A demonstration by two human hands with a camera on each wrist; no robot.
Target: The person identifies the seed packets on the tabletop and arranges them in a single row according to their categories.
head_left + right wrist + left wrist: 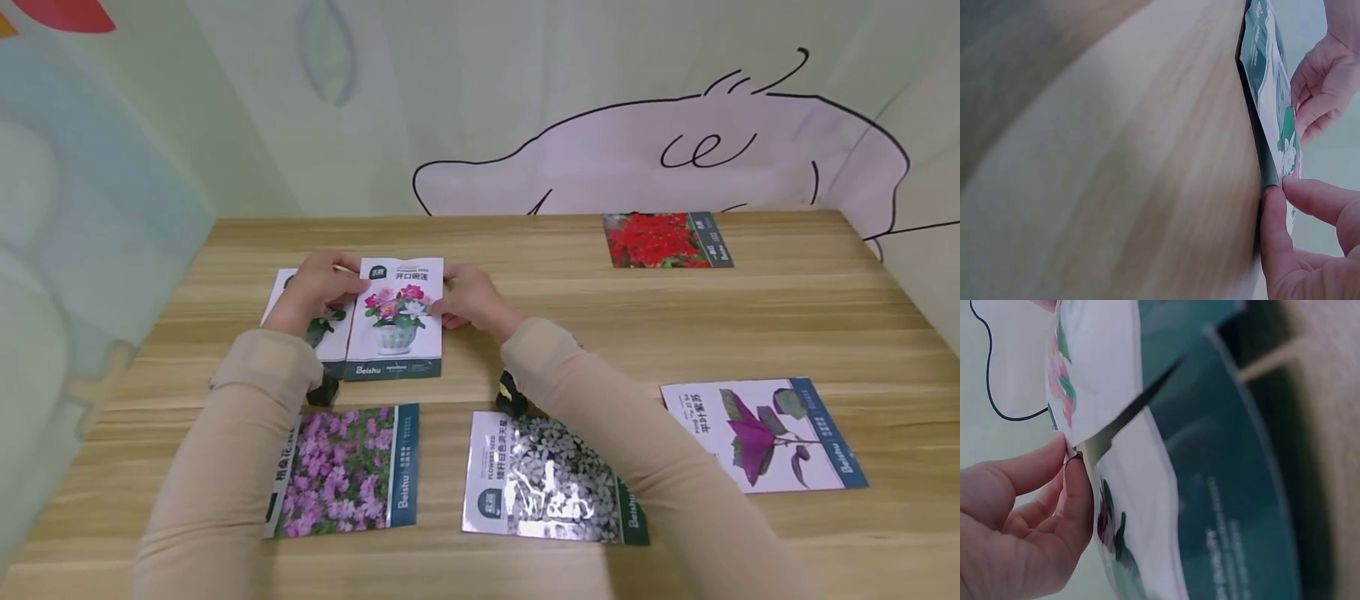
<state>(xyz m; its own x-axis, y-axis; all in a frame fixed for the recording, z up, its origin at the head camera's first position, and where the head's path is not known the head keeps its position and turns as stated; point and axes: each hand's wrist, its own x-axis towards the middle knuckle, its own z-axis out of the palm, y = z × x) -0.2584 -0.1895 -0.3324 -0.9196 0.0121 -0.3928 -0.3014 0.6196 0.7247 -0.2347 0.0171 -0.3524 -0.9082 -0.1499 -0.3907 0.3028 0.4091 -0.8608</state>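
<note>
A white flower seed packet (pixel 397 321) with pink blooms in a bowl lies between both hands on the left side of the table in the head view. My left hand (pixel 318 287) pinches its left edge, thumb on the front, as the left wrist view shows. At the right edge, my right hand (pixel 478 300) pinches it between thumb and finger. A second white packet (pixel 337 342) lies to the left, partly hidden by the left hand and wrist. In the right wrist view, the pinched packet (pixel 1266 100) appears slightly raised along its side near the tabletop.
Purple-flower (pixel 345 475) and white-flower (pixel 562 483) packets lie nearer on the wooden table (pixel 570 308), partly under the forearms. A purple-leaf packet (pixel 765 433) is at right, and a red-flower packet (pixel 660 240) at the back edge by the printed wall (pixel 480 100).
</note>
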